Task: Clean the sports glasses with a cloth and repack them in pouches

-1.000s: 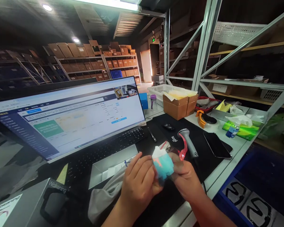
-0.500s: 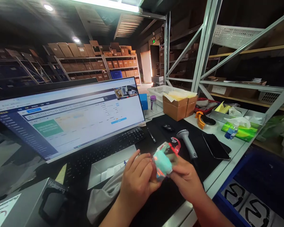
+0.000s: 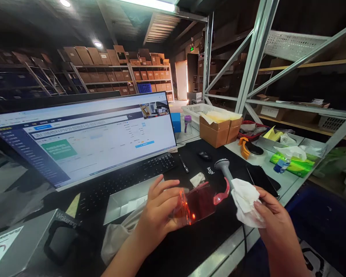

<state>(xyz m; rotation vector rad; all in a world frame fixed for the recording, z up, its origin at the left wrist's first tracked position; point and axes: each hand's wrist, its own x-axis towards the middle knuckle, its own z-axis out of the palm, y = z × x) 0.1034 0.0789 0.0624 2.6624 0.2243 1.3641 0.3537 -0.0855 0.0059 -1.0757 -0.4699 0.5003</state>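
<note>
My left hand [image 3: 158, 209] is closed on the left end of a red see-through lens piece [image 3: 200, 206], which shows bright orange glints. At the lens's right end is a curved pinkish-red arm [image 3: 222, 194]; whether they are joined, I cannot tell. A crumpled white tissue [image 3: 246, 200] is pinched in my right hand [image 3: 269, 209], apart from the lens and in front of the scanner's handle. Beyond the lens, a small crumpled white piece [image 3: 197, 179] lies on the black mat [image 3: 187, 152]. Under my left forearm is a grey cloth pouch [image 3: 115, 240], partly hidden.
A monitor [image 3: 109, 134] and keyboard [image 3: 161, 163] stand at left, with a shallow tray [image 3: 118, 204] and grey box [image 3: 46, 246] nearer me. A handheld scanner [image 3: 223, 166], mouse [image 3: 204, 155], phone [image 3: 261, 177], tissue pack [image 3: 296, 164] and cardboard boxes [image 3: 215, 132] stand around the mat.
My hands were close together, with a pale teal-looking wad against the lens. Now my right hand has moved right, away from the lens, holding white tissue; the lens lies exposed in my left hand.
</note>
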